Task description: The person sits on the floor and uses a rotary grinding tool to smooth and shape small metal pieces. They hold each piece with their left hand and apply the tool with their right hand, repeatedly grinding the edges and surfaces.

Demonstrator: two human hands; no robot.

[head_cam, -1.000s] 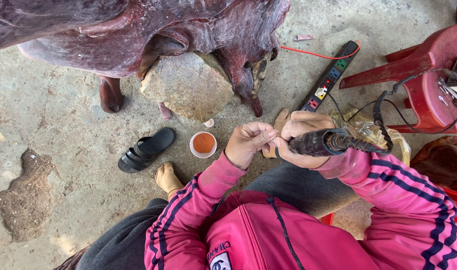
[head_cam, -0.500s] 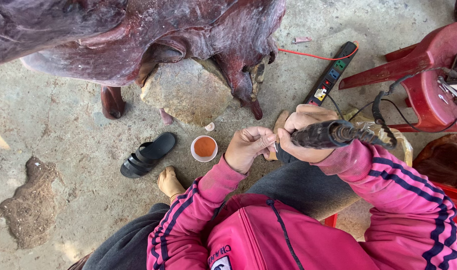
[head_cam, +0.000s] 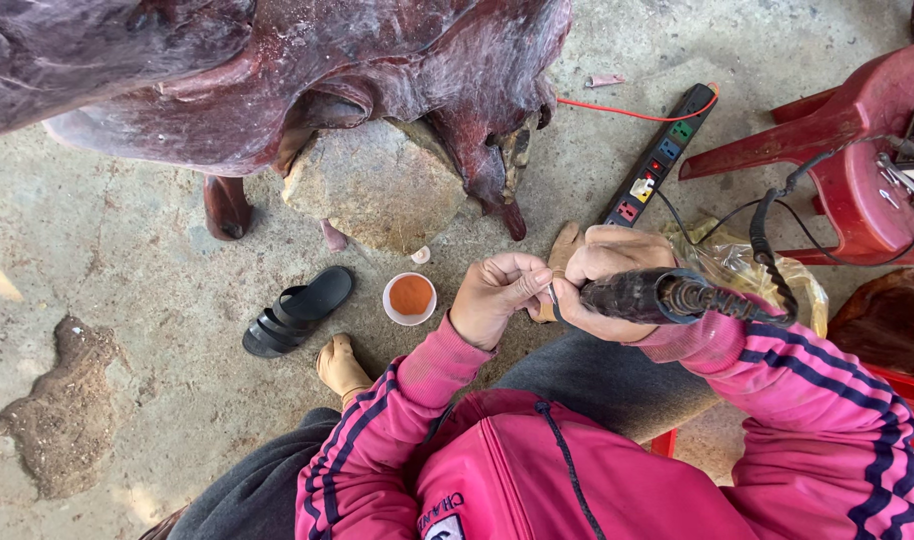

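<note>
Rotary handpiece [head_cam: 637,296], dark and cylindrical with a coiled black cable [head_cam: 767,240] running off toward the red plastic stool [head_cam: 857,150], lay gripped in the right hand [head_cam: 607,280], fingers wrapped tight around its body. Just beside it, the left hand [head_cam: 497,298] pinched its fingertips closed at the tool's tip; whatever it held was too small to make out. Both hands hovered over the person's lap, above the concrete floor [head_cam: 107,250]. Near them sat a small cup of orange powder [head_cam: 410,297], a black sandal [head_cam: 297,312], a power strip [head_cam: 660,155], and a large dark-red wood carving [head_cam: 277,70] resting on a stone [head_cam: 372,185].
</note>
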